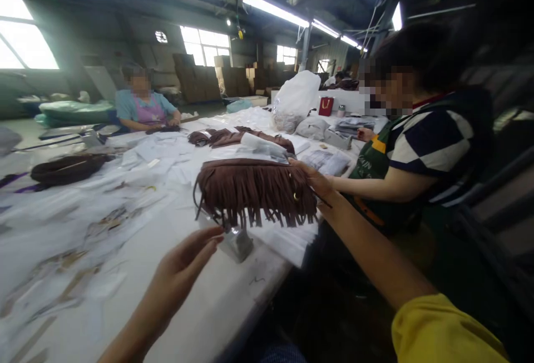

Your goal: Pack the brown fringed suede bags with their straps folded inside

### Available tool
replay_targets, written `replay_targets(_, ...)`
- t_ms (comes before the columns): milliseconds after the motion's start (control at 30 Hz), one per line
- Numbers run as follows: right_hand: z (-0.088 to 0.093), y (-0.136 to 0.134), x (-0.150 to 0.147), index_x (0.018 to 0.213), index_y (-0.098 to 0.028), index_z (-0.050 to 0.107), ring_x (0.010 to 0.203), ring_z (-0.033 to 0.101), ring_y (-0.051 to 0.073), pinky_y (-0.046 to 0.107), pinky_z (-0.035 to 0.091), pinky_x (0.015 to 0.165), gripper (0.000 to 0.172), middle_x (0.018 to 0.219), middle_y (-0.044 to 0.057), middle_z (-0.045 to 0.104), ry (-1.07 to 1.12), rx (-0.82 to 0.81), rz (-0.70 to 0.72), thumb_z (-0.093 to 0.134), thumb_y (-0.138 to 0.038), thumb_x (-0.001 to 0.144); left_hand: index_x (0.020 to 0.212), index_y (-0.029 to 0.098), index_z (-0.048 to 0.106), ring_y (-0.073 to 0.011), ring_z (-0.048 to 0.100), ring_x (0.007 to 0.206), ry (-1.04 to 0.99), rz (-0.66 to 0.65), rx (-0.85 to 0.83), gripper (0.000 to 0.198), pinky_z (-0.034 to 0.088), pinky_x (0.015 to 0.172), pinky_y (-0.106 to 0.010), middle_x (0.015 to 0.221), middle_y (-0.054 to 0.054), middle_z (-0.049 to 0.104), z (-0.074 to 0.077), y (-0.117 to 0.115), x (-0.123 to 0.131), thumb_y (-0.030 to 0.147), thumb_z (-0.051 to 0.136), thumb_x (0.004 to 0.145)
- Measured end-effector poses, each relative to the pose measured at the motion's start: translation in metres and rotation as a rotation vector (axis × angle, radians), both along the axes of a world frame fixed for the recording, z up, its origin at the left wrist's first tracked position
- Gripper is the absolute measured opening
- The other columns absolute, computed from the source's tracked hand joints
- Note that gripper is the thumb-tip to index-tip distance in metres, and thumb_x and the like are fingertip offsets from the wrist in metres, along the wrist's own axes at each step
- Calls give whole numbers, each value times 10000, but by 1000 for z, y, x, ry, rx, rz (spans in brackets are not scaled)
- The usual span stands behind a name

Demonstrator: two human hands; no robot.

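A brown fringed bag (254,187) hangs upright above the white table, its long strips dangling along the lower edge. My right hand (312,179) is closed around the bag's upper right end, with the fingers partly hidden behind it. A small gold-coloured ring shows near that end. Below the bag's lower left corner is my left hand (196,254), fingers stretched out and tips close to the hanging strips. Whether those tips touch a strip is hard to see. Just beyond my left fingertips, a small grey object (237,245) sits on the table.
More brown fringed pieces (225,137) and clear plastic packaging (262,146) lie behind the bag. A dark brown bag (69,168) rests at left among plastic sheets. One co-worker (421,146) is close at right; another (144,107) works across the table. A red bag (326,106) stands farther back.
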State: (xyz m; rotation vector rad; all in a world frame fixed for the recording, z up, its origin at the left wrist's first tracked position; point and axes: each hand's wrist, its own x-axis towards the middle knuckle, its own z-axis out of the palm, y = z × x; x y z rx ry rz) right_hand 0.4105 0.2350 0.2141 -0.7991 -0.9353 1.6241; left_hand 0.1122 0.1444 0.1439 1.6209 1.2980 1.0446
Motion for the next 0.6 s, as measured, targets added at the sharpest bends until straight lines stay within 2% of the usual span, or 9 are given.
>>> replay_targets(67, 0, 20, 11, 827, -157, 636, 605, 666, 145, 243, 567, 597, 157, 643, -8, 670, 31, 60, -122, 592, -303, 864, 1115, 234, 711, -263, 662, 1091, -11, -119, -56, 402, 520, 975, -369, 1134, -61, 731, -4, 13, 14, 514, 624, 841)
replay_targets(167, -6, 59, 25, 808, -159, 630, 619, 674, 146, 231, 572, 590, 89, 639, -13, 671, 85, 147, -357, 641, -248, 813, 1072, 237, 740, -252, 674, 1067, -7, -227, -104, 371, 520, 971, -340, 1120, -58, 738, -13, 23, 30, 503, 613, 846)
replay_targets(300, -28, 105, 38, 817, -166, 638, 630, 668, 134, 208, 566, 556, 98, 698, -17, 696, 150, 180, -610, 695, -209, 750, 1058, 251, 751, -249, 674, 1052, 25, -290, -166, 353, 513, 965, -307, 1102, -48, 742, -27, 21, 28, 502, 606, 855)
replay_targets(433, -77, 120, 40, 787, -175, 638, 658, 674, 134, 220, 580, 590, 115, 757, -9, 711, 137, 85, -723, 724, -192, 714, 1072, 229, 737, -243, 676, 1021, 0, -298, -248, 373, 522, 925, -297, 1069, -70, 742, -37, 15, 12, 504, 571, 881)
replay_targets(500, -109, 115, 40, 774, -181, 646, 663, 680, 144, 236, 588, 594, 81, 764, 8, 713, 115, 19, -705, 696, -152, 717, 1072, 218, 731, -232, 674, 1009, -23, -288, -282, 355, 518, 912, -287, 1055, -74, 740, -37, 11, 4, 475, 566, 892)
replay_targets(600, -152, 101, 45, 715, -210, 652, 547, 651, 164, 254, 549, 459, 107, 690, 17, 684, -3, -119, -652, 667, -104, 706, 1054, 204, 733, -213, 670, 988, -62, -239, -313, 309, 508, 899, -272, 1025, -69, 738, -33, 0, -8, 416, 569, 899)
